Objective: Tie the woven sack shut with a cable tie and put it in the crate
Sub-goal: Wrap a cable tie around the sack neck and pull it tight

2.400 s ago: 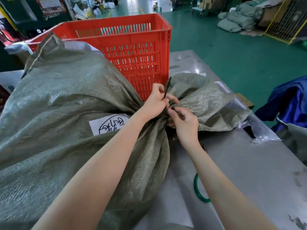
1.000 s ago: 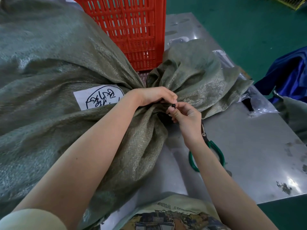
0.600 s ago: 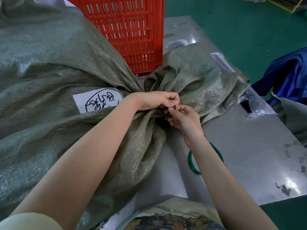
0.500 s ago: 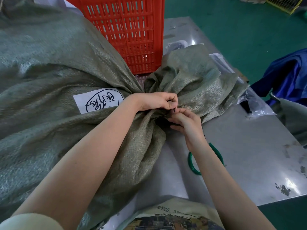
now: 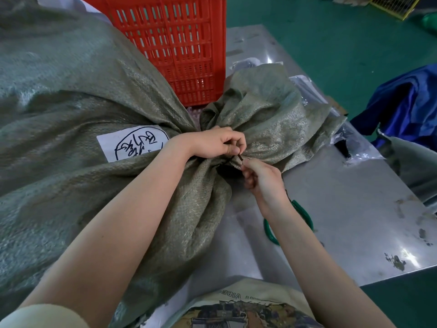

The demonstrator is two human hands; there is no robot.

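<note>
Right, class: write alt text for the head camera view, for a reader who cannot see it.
Two bare hands, left hand and right hand, pinch a dark cable tie at the gathered neck of a large grey-green woven sack on a metal table. A red crate stands behind.

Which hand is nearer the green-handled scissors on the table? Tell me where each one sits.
Right. The right hand is at the sack neck, its wrist directly over the green-handled scissors. The left hand grips the neck farther up, beyond the right hand.
</note>
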